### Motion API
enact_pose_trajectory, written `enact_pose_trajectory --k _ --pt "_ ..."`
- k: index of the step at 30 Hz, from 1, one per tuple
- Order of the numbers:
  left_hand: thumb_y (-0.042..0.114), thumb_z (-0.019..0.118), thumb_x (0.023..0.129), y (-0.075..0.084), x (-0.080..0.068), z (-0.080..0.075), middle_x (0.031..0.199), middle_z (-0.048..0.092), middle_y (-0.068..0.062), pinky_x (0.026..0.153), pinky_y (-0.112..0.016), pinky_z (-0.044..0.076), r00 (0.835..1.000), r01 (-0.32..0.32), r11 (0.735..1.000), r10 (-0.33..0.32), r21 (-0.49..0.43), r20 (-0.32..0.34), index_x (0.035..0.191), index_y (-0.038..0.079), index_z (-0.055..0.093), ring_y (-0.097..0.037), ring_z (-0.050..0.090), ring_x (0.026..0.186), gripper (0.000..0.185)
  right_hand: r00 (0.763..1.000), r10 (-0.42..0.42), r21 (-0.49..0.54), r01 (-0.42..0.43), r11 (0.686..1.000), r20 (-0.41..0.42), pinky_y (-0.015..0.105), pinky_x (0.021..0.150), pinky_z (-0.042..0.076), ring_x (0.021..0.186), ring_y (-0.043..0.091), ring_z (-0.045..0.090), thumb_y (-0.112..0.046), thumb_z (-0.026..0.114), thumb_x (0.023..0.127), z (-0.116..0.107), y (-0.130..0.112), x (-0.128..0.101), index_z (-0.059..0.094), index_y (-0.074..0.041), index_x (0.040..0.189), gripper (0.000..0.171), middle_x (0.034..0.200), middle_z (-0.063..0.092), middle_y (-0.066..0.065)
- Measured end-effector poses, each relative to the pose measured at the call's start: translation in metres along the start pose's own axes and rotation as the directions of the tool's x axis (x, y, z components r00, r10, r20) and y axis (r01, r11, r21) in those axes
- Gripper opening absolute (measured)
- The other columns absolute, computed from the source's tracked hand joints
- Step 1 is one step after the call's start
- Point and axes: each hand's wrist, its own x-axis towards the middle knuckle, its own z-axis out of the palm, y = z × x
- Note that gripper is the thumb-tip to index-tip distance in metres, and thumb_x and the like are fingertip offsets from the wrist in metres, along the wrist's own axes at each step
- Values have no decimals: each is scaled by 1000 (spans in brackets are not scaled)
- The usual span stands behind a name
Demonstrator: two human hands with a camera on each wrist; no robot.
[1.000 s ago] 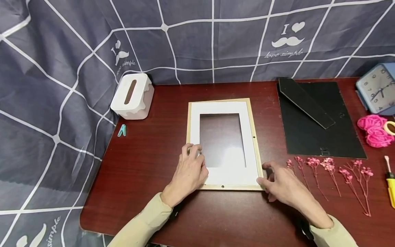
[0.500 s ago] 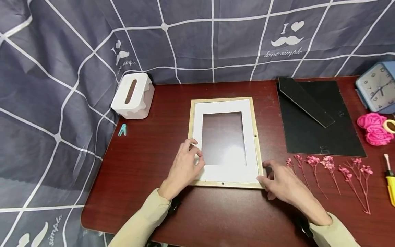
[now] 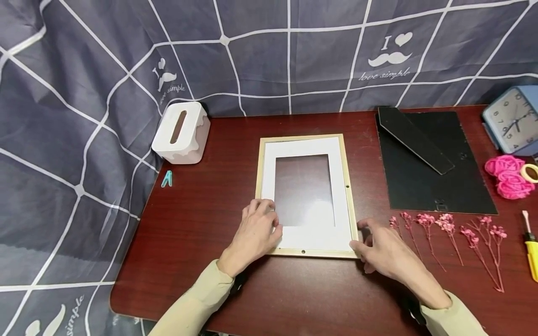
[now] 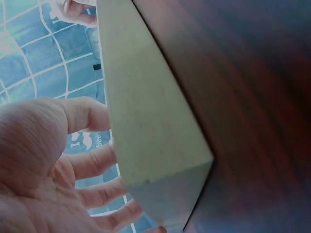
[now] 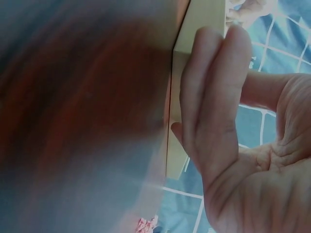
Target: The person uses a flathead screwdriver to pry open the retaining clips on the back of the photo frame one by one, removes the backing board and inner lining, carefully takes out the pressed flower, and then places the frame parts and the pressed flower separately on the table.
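Note:
A gold-edged picture frame [image 3: 342, 163] with a white mat [image 3: 304, 145] lies flat on the dark red table [image 3: 201, 219]. My left hand [image 3: 256, 228] rests on its near left corner, with bent fingertips and thumb on the mat. My right hand [image 3: 382, 252] is at the near right corner. In the left wrist view the frame's pale edge [image 4: 146, 111] runs past my palm [image 4: 43, 160], and the fingers reach over the top face. The right wrist view shows my straight fingers [image 5: 214, 97] laid flat against the frame's side [image 5: 201, 24].
A white tissue box [image 3: 180, 132] and a small teal clip [image 3: 166, 178] lie to the left. On the right are a black backing board [image 3: 433, 163], a blue clock [image 3: 513, 120], pink roses [image 3: 508, 175], dried pink sprigs [image 3: 449, 233] and a yellow screwdriver [image 3: 531, 252]. Grey checked cloth hangs behind.
My left fingers lifted off the mat half a second ago and are down on it again. The frame has shifted only slightly. The right hand stays at its corner.

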Motion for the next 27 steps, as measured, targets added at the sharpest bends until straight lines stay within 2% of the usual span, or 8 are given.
enact_pose_trajectory --k 5,11,15,19,21,24,26,27 --pt "18 74 94 1 2 3 128 64 -12 104 -62 51 1000 -1 1000 1 15 -25 77 10 68 -42 52 128 20 1000 5 -2 -5 1000 3 32 55 59 56 14 72 -23 71 104 1 1 0 47 7 151 61 87 74 6" --pt "16 76 93 2 5 5 124 65 -12 110 -64 49 995 -44 999 46 24 -92 70 11 65 -43 54 127 26 1000 5 -2 -5 1000 0 32 55 59 56 14 72 -23 71 104 1 1 1 46 7 152 61 87 74 6" --pt "14 79 90 1 7 6 119 67 -12 105 -60 56 989 -77 996 81 34 -123 66 12 63 -44 56 123 29 1000 2 0 -2 1000 -6 32 54 58 55 14 71 -22 71 104 1 1 0 47 7 151 61 86 73 6" --pt "12 79 87 -1 8 9 115 66 -12 105 -55 57 981 -105 994 108 27 -163 61 12 62 -42 56 119 31 1000 -3 -1 3 1000 -14 31 53 57 54 14 70 -22 71 104 1 1 -1 47 7 151 60 85 72 6" --pt "11 77 87 -5 8 13 116 65 -10 106 -48 57 972 -112 994 112 9 -205 60 14 64 -39 54 120 30 1000 -7 0 7 1000 -15 31 52 57 54 14 70 -21 71 104 2 1 -1 47 7 151 60 84 72 5" --pt "6 75 85 -7 10 13 119 65 -12 103 -46 59 952 -96 994 73 -62 -299 67 10 74 -39 55 122 19 1000 -8 0 8 1000 -13 31 52 57 54 14 70 -21 72 104 2 2 -1 46 7 151 61 83 72 5" --pt "2 76 84 -9 11 10 126 66 -15 101 -45 62 931 -50 984 -15 -169 -365 81 6 80 -40 60 123 7 1000 -7 3 7 1000 -11 31 53 57 54 14 70 -21 72 104 2 2 -1 46 6 151 61 84 71 5" --pt "-2 76 84 -9 12 8 129 65 -18 101 -44 64 919 -23 968 -78 -250 -387 91 2 81 -40 64 123 10 1000 -6 5 6 1000 -11 32 53 58 54 14 70 -21 72 104 2 3 -1 46 6 152 61 84 71 5"
